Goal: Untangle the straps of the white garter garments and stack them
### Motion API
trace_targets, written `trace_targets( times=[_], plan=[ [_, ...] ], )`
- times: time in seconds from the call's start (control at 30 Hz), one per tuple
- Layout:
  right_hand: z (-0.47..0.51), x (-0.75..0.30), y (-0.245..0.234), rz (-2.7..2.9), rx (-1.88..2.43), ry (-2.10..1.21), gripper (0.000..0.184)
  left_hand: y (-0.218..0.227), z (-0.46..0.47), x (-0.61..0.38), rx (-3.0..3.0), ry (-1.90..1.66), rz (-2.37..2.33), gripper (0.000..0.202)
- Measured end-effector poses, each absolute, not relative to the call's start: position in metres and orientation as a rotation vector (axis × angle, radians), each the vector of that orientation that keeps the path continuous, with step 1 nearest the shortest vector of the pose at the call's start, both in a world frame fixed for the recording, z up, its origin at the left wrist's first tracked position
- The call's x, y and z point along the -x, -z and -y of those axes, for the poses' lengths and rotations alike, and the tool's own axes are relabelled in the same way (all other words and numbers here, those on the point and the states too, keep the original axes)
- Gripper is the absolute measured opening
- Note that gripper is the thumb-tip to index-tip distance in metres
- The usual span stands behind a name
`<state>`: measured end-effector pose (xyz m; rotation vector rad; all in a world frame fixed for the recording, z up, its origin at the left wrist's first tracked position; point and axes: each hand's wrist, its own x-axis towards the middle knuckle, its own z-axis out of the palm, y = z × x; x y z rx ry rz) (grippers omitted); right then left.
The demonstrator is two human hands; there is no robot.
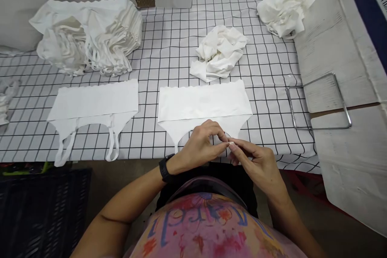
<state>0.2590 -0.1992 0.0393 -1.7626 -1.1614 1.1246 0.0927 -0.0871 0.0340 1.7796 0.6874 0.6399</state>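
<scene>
A white strappy top (202, 100) lies flat in front of me, its scalloped edge away from me and its straps toward me. My left hand (205, 141) and my right hand (252, 159) meet at its right strap, fingertips pinched together. Between them shows a small white bit of the strap (231, 143); the rest of it is hidden by the fingers. The left strap (176, 147) hangs toward the table edge, untouched. To the left lies a second white top (96, 100), spread flat, with both looped straps (113, 145) over the edge side.
A stack of folded white tops (90, 34) stands at the back left. Crumpled white garments (219, 52) lie behind the front top, with more (286, 6) at the back right. A bent metal wire frame (319, 102) rests against a cardboard box (347, 129) on the right.
</scene>
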Motion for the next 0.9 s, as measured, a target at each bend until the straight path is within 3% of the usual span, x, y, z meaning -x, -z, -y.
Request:
trace_targets(
  times=[0.23,0.33,0.57,0.67,0.9],
  plan=[
    [0.189,-0.263,-0.04,1.329,1.773,-0.731,0.019,-0.026,0.069,-0.093,-1.996,-0.61,-0.636,0.007],
    [0.185,-0.263,-0.038,1.11,1.797,-0.867,0.015,-0.018,0.054,-0.1,-2.316,-0.56,-0.715,0.008],
    [0.169,-0.262,-0.027,0.746,1.809,-1.075,0.028,-0.009,0.031,-0.123,-2.737,-0.216,-0.765,0.02],
    [0.16,-0.262,-0.026,0.75,1.815,-1.081,0.028,-0.004,0.03,-0.125,-2.768,-0.278,-0.768,0.025],
    [0.14,-0.261,-0.026,0.716,1.797,-1.124,0.03,0.013,0.02,-0.118,-2.471,-0.556,-0.786,0.014]
  ],
)
